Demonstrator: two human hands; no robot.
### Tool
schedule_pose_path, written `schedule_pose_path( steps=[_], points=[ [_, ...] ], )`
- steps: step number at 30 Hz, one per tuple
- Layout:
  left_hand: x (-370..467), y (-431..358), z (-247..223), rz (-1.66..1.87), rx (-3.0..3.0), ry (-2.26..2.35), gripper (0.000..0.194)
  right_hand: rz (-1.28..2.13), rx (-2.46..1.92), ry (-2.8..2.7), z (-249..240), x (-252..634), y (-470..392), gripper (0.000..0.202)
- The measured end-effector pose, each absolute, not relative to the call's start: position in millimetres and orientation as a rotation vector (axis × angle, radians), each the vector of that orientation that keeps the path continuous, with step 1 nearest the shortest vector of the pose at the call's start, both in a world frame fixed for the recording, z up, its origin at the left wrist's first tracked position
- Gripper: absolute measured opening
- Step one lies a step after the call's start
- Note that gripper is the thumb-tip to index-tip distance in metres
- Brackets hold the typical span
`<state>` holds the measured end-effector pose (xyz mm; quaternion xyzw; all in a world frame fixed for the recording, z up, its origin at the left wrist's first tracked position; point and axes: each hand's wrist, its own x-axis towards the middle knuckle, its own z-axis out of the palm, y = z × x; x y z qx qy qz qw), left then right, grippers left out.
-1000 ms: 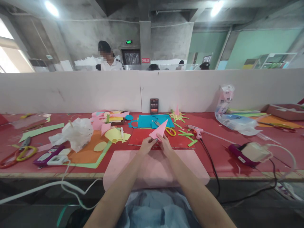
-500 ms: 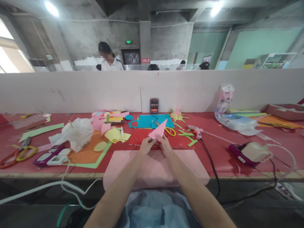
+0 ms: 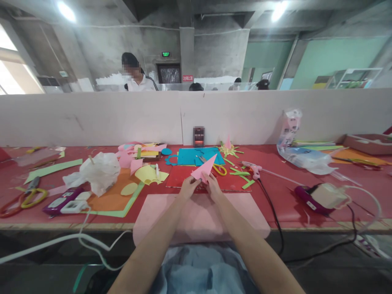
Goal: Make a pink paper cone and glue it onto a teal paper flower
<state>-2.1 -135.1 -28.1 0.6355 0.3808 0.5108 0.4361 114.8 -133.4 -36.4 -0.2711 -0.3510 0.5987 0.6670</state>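
Observation:
A pointed piece of folded pink paper point(image 3: 206, 168) is held between my two hands, its tip up and to the right. My left hand point(image 3: 189, 188) pinches its lower left edge, while my right hand point(image 3: 212, 185) grips its lower right side. Beneath them lies a red board point(image 3: 177, 176), with a large pink sheet point(image 3: 200, 218) nearer to me. Just beyond the paper are scissors with yellow handles point(image 3: 221, 170), partly hidden, and blue sheets point(image 3: 186, 156).
A glue gun point(image 3: 255, 169), green strips point(image 3: 240, 172) and a green-yellow paper piece with a pink cone point(image 3: 228, 143) lie to the right. Crumpled white plastic point(image 3: 104, 171) and purple power strips point(image 3: 65, 201) flank the work area. A phone point(image 3: 199, 136) leans on the white partition point(image 3: 137, 118).
The pink paper and my hands have barely shifted. Beyond the partition, a person in a white shirt has moved slightly to the left.

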Motion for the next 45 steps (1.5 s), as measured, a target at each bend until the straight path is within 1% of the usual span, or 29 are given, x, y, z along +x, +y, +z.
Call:
schedule_pose_path(
  steps=[12,17,24,32,40,45],
  points=[
    [-3.6,-133.2,-30.9,1.206,1.642,0.951,0.023,1.330,-0.626,-0.779,-36.5,114.4,-132.6,0.040],
    [-3.6,-134.1,-30.0,1.192,1.656,0.969,0.024,1.333,-0.637,-0.765,-35.4,113.9,-134.2,0.041],
    [-3.2,-135.8,-27.4,1.235,1.615,0.987,0.023,1.328,-0.634,-0.792,-38.3,115.0,-131.9,0.042],
    [-3.4,-133.9,-27.0,1.239,1.483,0.866,0.030,1.327,-0.647,-0.800,-35.1,113.9,-133.7,0.043],
    [-5.0,-131.9,-30.6,1.246,1.636,0.990,0.029,1.333,-0.622,-0.785,-36.6,113.2,-132.5,0.044],
    [-5.0,-132.6,-26.9,1.286,1.586,0.986,0.032,1.327,-0.640,-0.766,-36.3,113.8,-133.8,0.041]
  ],
)
